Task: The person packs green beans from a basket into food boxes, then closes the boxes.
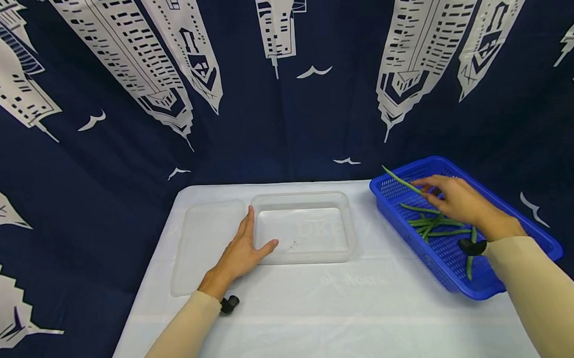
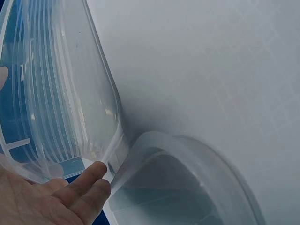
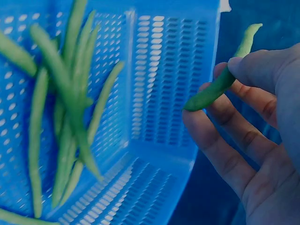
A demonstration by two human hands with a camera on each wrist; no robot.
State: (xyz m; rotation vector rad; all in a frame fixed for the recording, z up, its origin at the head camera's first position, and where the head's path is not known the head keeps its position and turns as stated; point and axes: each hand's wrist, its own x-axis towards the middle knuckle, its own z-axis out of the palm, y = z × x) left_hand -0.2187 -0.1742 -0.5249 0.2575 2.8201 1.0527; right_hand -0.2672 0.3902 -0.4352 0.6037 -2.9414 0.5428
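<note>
My right hand (image 1: 453,201) pinches a green bean (image 1: 402,180) between thumb and fingers, above the far end of a blue plastic basket (image 1: 442,272). In the right wrist view, the bean's tip (image 3: 248,40) juts out past the thumb. More green beans (image 3: 70,108) lie crossed over one another on the perforated basket floor. My left hand (image 1: 239,253) lies at the left side of a clear plastic container (image 1: 305,257), fingers extended and thumb spread over its near-left corner. Fingertips (image 2: 99,169) are by the container's rim in the left wrist view.
A clear flat lid (image 1: 194,247) lies left of the container, partly behind my left hand. Both rest on a white-covered table (image 1: 293,312). A dark blue cloth printed with white buildings (image 1: 284,115) hangs behind the table. The basket slants along the table's right edge.
</note>
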